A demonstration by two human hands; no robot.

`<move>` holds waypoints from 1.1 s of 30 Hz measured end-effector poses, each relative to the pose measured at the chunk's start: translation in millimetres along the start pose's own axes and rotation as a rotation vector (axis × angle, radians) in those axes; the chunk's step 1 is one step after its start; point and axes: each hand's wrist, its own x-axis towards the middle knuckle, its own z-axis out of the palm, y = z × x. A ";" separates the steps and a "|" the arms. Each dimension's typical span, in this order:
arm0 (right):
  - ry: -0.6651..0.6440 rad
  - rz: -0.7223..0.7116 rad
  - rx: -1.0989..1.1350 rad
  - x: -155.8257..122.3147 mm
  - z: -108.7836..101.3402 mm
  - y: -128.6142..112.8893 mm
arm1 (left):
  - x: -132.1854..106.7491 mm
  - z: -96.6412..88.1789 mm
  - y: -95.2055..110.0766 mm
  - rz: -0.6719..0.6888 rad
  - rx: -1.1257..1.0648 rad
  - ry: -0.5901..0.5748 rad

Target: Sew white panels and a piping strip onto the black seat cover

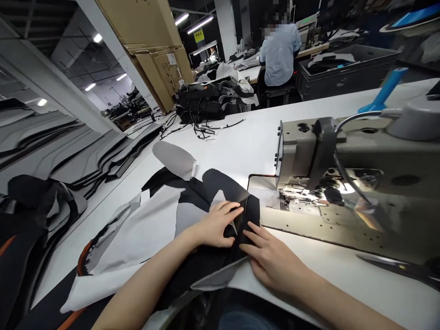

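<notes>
A black and grey fabric piece (161, 220) lies on the white table (240, 142) in front of me, its black edge folded near the sewing machine (347, 174). My left hand (216, 224) presses flat on the fabric with its fingers pinching the black seam. My right hand (271, 259) rests beside it, fingertips on the same black edge. Both hands sit just left of the machine's needle area (299, 195), which is lit by a small lamp.
Stacks of cut grey and black panels (68, 156) lie at the left. A heap of black pieces with cords (206, 103) sits at the back. Scissors (398, 268) lie at the right. A person in a light blue shirt (280, 52) sits far off. Cardboard boxes (151, 41) lean behind.
</notes>
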 end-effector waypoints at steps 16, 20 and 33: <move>0.259 -0.147 -0.242 -26.6 -11.0 44.2 | 68.3 4.2 66.1 0.196 0.112 -0.067; 0.290 -0.104 -0.451 -32.9 -9.8 24.7 | 77.0 4.6 52.5 0.217 0.075 -0.078; 0.267 -0.143 -0.318 -54.8 -28.3 44.4 | 82.4 11.1 86.2 0.130 0.036 -0.144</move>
